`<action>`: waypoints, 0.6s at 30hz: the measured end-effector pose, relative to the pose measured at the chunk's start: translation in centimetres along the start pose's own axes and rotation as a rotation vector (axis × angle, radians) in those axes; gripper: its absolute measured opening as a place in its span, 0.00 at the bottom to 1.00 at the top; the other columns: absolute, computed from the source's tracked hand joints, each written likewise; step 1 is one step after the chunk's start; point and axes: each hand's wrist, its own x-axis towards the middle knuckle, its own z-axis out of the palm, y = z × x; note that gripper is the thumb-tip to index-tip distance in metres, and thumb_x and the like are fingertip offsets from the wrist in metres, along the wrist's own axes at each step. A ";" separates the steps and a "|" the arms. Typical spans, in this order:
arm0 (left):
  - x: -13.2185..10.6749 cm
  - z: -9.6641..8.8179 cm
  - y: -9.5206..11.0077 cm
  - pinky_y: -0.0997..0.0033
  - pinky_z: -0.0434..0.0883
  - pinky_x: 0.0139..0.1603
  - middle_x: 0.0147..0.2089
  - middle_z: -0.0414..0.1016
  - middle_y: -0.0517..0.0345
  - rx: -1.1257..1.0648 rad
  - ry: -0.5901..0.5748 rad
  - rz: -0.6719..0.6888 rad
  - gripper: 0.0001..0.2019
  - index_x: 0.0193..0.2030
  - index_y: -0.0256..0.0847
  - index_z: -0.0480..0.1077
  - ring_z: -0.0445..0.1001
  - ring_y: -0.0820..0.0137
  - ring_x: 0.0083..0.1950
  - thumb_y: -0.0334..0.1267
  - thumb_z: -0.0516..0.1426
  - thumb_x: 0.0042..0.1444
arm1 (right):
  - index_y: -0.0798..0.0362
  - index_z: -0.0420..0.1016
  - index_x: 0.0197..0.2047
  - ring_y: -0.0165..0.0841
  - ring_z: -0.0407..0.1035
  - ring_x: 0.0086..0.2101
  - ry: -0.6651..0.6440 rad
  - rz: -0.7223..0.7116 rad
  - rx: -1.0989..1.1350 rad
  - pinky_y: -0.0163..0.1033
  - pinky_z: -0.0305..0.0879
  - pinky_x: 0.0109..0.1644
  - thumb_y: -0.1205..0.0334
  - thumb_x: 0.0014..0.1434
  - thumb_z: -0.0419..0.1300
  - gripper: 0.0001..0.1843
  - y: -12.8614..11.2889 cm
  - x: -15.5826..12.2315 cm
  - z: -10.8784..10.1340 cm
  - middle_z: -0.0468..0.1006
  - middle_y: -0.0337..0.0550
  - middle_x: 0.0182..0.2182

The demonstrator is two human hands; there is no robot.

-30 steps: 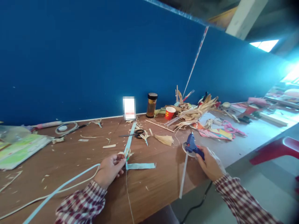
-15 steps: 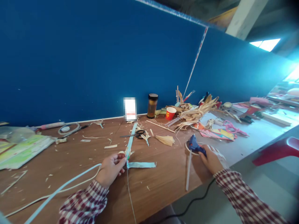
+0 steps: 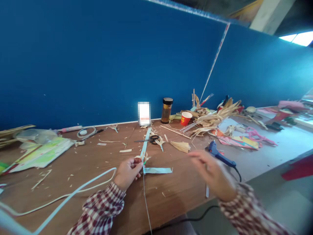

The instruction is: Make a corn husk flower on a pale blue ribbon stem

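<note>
My left hand [image 3: 129,172] is closed, thumb and fingers pinching a small corn-husk piece [image 3: 146,159] with a bit of green at its middle. From it a thin wire [image 3: 146,202] runs down towards the table's front edge. A light blue strip [image 3: 158,170] lies to the right of the pinch, and another blue strip [image 3: 146,140] extends away behind it. My right hand [image 3: 212,173] hovers over the table, blurred, fingers stretched out and nothing seen in them. Just beyond it a blue glue gun [image 3: 221,155] rests on the table, partly covering a glue stick's line of sight.
Black scissors [image 3: 154,139] lie behind my left hand. Farther back stand a dark-lidded bottle [image 3: 167,111] and a red paper cup [image 3: 186,118], beside a heap of dried corn husks [image 3: 220,114]. A white cable [image 3: 80,191] loops at the left. Husk scraps dot the brown tabletop.
My right hand has let go of the glue gun and moved left, away from it. The left hand keeps its pinch. The view has shifted slightly.
</note>
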 end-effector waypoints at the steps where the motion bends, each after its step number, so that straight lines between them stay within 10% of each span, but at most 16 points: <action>1: 0.1 -0.1 0.0 0.82 0.61 0.14 0.24 0.71 0.63 -0.010 -0.009 0.003 0.13 0.32 0.37 0.66 0.64 0.80 0.16 0.44 0.59 0.43 | 0.50 0.70 0.44 0.34 0.67 0.43 -0.083 -0.060 0.073 0.39 0.62 0.48 0.62 0.60 0.48 0.12 -1.8 0.6 1.8 0.74 0.44 0.41; 8: 0.1 -0.4 -0.1 0.83 0.59 0.14 0.21 0.69 0.65 -0.174 -0.035 0.012 0.14 0.30 0.37 0.67 0.65 0.80 0.17 0.44 0.61 0.40 | 0.54 0.74 0.40 0.32 0.69 0.37 -0.467 -0.055 0.259 0.35 0.62 0.42 0.66 0.57 0.52 0.11 -4.7 4.8 11.5 0.77 0.43 0.36; 18: 0.1 -0.4 0.2 0.84 0.59 0.16 0.17 0.66 0.65 -0.277 -0.150 -0.124 0.21 0.36 0.33 0.72 0.61 0.82 0.16 0.43 0.65 0.35 | 0.57 0.71 0.32 0.28 0.65 0.29 -0.495 -0.017 0.456 0.32 0.60 0.35 0.66 0.57 0.52 0.08 -3.3 5.0 12.8 0.73 0.39 0.27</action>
